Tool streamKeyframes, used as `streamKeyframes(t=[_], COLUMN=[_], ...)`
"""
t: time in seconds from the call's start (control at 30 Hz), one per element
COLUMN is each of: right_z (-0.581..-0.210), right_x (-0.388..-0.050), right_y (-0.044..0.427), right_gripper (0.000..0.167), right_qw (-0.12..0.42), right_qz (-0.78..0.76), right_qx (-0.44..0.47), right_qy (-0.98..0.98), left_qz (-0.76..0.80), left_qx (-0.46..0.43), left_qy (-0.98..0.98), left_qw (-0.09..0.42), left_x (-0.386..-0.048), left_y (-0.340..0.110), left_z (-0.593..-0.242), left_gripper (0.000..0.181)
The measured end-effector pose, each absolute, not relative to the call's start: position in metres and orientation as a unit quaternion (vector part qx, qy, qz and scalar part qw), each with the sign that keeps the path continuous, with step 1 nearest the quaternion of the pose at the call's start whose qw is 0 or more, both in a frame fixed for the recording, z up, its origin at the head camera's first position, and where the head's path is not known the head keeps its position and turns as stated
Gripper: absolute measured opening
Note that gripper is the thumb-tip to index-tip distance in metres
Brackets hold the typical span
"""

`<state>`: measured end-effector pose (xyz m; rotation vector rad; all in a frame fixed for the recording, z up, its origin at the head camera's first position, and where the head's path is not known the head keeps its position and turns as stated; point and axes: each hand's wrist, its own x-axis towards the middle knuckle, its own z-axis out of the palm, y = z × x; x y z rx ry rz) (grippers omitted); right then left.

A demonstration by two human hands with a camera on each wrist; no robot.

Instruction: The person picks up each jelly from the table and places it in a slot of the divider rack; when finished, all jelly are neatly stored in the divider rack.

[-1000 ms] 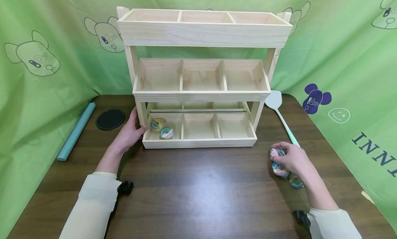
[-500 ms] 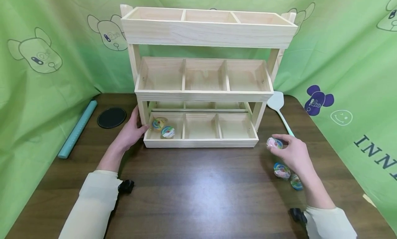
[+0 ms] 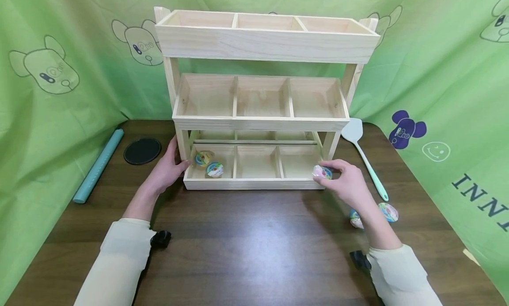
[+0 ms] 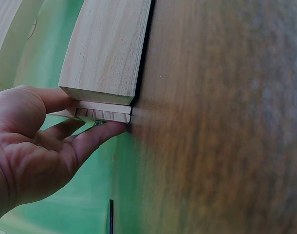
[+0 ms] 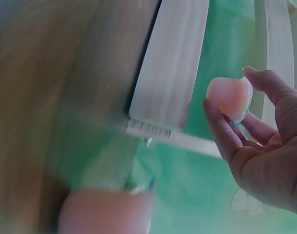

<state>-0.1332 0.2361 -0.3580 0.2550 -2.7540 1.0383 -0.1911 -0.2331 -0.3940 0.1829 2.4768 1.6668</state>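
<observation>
A pink jelly cup [image 3: 322, 172] is pinched between thumb and fingers of the right hand [image 3: 347, 184], at the right front corner of the bottom tray of a wooden rack [image 3: 254, 184]. In the right wrist view the pink cup [image 5: 230, 95] is in the fingers of the right hand [image 5: 265, 141], raised off the table. My left hand [image 3: 165, 169] grips the rack's lower left side; the left wrist view shows the hand [image 4: 46, 141] around the end of a wooden upright [image 4: 104, 114]. Two cups, one yellow [image 3: 202, 158] and one whitish [image 3: 214, 169], lie in the bottom tray's left compartment.
Two more cups lie right of the rack, one [image 3: 388, 212] beside the right forearm, another [image 3: 356, 219] partly behind it. A pale spatula [image 3: 370, 164] lies behind them. At left are a black disc [image 3: 142, 151] and a blue roll [image 3: 98, 166].
The right hand has picked up the pink cup from the table and carried it left and forward to the rack's bottom tray. The left hand keeps its grip on the rack.
</observation>
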Motion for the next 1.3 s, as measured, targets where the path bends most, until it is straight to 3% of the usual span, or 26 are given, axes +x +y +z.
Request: streamKeyframes(t=[0.43,1.07,1.3], right_z=[-0.364,-0.365,-0.37], right_x=[-0.164,-0.199,-0.214], right_y=[0.198,0.14,0.12], right_gripper=[0.042,0.044,0.046], right_qw=[0.044,0.033,-0.009], right_qz=[0.397,0.393,0.414], right_qx=[0.106,0.112,0.125], right_qy=[-0.911,-0.912,-0.902], left_qz=[0.555,0.556,0.561], left_qx=[0.057,0.063,0.062], left_qy=[0.826,0.825,0.822], left_qw=[0.08,0.073,0.072], left_x=[-0.191,-0.19,-0.191], left_y=[-0.233,-0.232,-0.233], left_z=[-0.395,-0.394,-0.395], left_gripper=[0.089,0.09,0.09])
